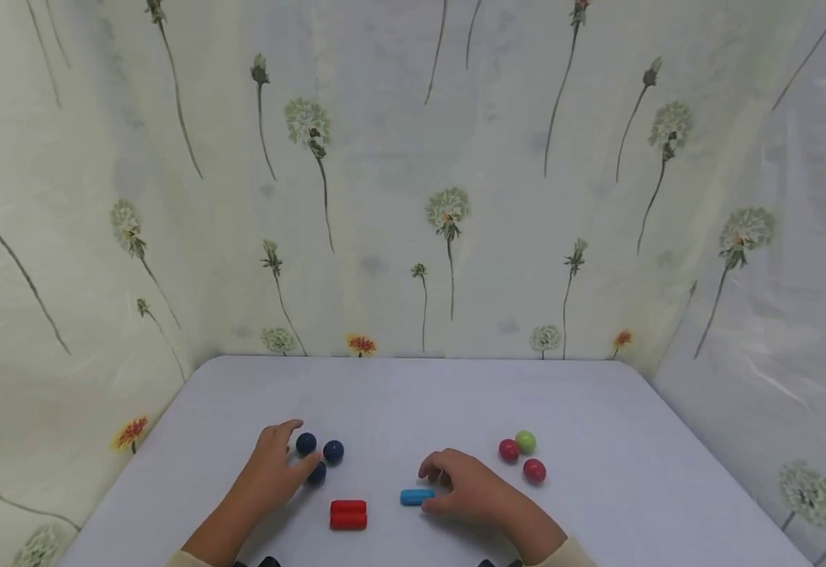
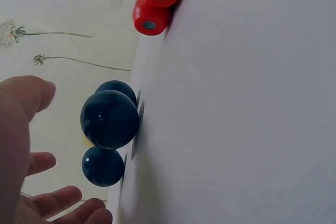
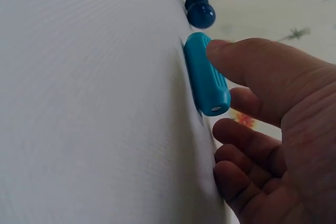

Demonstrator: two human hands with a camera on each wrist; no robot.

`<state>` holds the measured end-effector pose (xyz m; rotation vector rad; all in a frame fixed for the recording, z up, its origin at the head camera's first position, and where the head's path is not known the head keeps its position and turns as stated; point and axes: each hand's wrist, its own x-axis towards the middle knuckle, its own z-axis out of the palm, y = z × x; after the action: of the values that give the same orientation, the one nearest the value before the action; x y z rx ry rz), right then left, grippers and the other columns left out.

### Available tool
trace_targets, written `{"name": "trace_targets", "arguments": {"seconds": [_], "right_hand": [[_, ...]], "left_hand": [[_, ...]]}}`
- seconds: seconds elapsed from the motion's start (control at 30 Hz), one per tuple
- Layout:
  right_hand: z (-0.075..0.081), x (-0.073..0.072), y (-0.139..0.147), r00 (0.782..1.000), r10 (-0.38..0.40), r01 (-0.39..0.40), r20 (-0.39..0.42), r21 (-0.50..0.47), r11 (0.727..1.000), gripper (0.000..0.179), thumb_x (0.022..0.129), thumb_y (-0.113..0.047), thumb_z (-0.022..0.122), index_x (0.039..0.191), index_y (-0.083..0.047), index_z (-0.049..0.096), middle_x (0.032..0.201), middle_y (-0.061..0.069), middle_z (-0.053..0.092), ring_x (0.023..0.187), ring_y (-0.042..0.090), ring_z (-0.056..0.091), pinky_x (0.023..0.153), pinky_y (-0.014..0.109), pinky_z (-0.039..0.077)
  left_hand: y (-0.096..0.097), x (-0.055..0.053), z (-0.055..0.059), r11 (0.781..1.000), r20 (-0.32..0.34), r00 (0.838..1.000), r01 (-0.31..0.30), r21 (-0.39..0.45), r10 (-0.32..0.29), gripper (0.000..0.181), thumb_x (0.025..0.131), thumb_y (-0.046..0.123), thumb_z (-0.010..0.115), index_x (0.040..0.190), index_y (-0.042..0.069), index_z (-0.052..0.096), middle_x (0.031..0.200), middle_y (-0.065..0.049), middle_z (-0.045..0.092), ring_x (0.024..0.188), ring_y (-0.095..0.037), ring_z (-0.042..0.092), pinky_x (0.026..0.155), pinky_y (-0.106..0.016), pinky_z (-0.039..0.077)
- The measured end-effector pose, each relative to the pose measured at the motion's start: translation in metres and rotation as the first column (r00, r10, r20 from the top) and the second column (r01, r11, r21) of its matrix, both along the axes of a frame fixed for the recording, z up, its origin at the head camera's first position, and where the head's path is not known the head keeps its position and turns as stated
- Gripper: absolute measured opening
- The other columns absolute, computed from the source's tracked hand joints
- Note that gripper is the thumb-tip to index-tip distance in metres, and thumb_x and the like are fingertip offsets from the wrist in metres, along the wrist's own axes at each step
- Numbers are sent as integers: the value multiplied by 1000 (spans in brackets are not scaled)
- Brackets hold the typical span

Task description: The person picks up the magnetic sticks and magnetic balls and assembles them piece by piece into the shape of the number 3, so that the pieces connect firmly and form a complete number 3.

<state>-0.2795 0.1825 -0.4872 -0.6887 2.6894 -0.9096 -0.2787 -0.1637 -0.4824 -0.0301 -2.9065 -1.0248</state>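
Note:
Three dark blue balls (image 1: 334,451) sit grouped on the left of the table, close beside my left hand (image 1: 271,472). That hand's fingers are spread, with the thumb (image 2: 37,92) apart from the balls and nothing in its grasp. At the middle lies a short light-blue ribbed rod (image 1: 416,497) with a small metal dot in its end. My right hand (image 1: 472,488) is over the rod's right end, its fingers loosely bent. The thumb (image 3: 226,56) overlaps the rod in the right wrist view, while the other fingers stay off it.
Two red rods (image 1: 348,515) lie side by side between the hands, nearer the front. On the right, two red balls (image 1: 535,471) and a green ball (image 1: 525,441) form a loose group. A flower-printed curtain (image 1: 384,197) surrounds the white table (image 1: 420,394).

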Motion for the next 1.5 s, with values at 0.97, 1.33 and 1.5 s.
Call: {"name": "trace_targets", "arguments": {"seconds": [0.97, 1.33, 1.5], "right_hand": [[-9, 3, -4, 999, -50, 49, -17, -55, 997, 15, 90, -27, 81, 100, -29, 70, 95, -13, 64, 89, 10, 57, 80, 29, 51], [-11, 1, 1, 989, -149, 146, -16, -116, 982, 11, 94, -30, 79, 104, -31, 74, 100, -14, 69, 97, 11, 63, 89, 39, 57], [-10, -1, -1, 990, -136, 129, -43, -139, 982, 13, 95, -29, 78, 108, -27, 75, 105, -12, 70, 99, 11, 65, 92, 40, 58]], "left_hand": [[1, 7, -12, 987, 48, 998, 24, 161, -32, 29, 87, 20, 86, 108, 12, 68, 101, 0, 66, 87, -14, 62, 75, -30, 58], [2, 10, -16, 988, 63, 994, 80, 131, -88, 32, 87, 19, 87, 113, 16, 70, 102, 1, 66, 92, -14, 62, 86, -37, 61], [4, 10, -13, 988, 48, 994, 88, 128, -95, 32, 86, 18, 87, 113, 15, 71, 105, 1, 67, 95, -14, 65, 88, -39, 61]]}}
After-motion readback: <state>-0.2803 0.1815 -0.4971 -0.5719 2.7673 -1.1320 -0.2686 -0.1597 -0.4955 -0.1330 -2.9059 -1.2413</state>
